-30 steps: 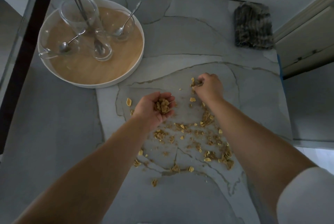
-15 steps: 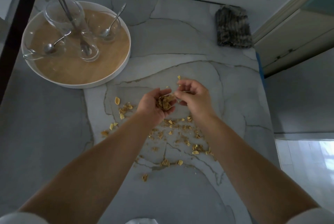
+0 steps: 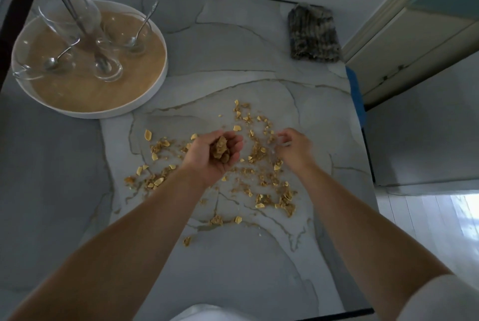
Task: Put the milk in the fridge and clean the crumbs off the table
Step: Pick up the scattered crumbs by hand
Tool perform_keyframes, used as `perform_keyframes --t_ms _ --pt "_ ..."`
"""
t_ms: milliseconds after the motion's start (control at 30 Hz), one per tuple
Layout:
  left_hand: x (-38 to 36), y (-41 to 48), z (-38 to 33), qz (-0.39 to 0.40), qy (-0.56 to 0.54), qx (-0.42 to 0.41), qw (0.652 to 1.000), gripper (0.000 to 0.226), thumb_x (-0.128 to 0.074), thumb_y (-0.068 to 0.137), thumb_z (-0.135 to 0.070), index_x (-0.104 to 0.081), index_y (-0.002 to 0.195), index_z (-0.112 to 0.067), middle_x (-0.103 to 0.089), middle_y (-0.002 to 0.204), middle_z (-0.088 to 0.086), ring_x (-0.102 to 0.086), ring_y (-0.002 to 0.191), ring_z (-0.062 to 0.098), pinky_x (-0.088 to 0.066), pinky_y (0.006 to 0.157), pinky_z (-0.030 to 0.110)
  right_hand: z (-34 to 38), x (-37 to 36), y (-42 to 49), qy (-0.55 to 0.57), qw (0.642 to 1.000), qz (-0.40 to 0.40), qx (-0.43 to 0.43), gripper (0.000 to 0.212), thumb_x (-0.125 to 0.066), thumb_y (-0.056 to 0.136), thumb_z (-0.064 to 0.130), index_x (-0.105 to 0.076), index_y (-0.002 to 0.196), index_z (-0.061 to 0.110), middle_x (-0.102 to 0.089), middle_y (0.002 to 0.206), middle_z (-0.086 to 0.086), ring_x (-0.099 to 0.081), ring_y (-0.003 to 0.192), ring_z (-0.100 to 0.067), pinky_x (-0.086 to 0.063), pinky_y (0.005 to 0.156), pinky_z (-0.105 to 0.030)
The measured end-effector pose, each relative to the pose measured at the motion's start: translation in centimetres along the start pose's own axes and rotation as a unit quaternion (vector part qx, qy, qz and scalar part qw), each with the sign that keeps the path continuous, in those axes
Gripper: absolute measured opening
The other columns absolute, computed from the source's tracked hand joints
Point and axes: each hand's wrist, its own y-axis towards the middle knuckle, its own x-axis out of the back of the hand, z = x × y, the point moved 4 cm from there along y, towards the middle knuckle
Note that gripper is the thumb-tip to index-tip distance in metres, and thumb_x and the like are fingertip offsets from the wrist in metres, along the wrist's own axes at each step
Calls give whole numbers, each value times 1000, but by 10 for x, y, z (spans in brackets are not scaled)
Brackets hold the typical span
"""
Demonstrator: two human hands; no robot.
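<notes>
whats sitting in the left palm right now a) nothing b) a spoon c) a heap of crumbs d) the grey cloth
c: the left hand is cupped palm-up with a heap of crumbs lying in it.

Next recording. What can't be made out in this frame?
Head view:
- Right hand: fingertips motion-blurred; grip unclear.
- Crumbs beneath left hand: hidden by hand and forearms.
- Long utensil: handle end lost at top edge.
</notes>
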Motion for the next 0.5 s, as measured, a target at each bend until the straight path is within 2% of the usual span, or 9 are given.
perform_keyframes --t_ms 133,267,400,500 --pt "0 -3 5 20 -24 -17 999 40 -39 95 -19 -72 78 -2 -72 83 12 -70 71 21 -56 65 32 9 -13 6 -123 990 24 60 41 -59 85 12 -56 124 24 -47 125 -5 -54 107 -24 -37 83 -23" --pt "2 -6 14 -14 -34 -2 999 33 -37 95 -18 -66 91 -3 -68 82 11 -65 73 23 -52 72 36 11 -14 13 -165 983 26 77 28 -57 84 7 -64 109 18 -50 118 -6 -57 100 -26 -42 83 -27" --pt "3 -6 24 -57 -55 9 997 28 -35 96 -17 -59 93 -3 -60 84 12 -58 76 24 -47 71 36 15 -8 9 -74 991 0 108 24 -57 83 3 -68 99 17 -59 109 -4 -59 92 -18 -44 76 -22" --pt "-6 -5 30 -66 -49 11 997 29 -34 96 -20 -58 89 -5 -60 84 11 -58 77 23 -45 74 36 33 -5 -7 33 989 31 140 21 -64 82 6 -68 95 21 -63 96 7 -56 75 -1 -39 63 -5"
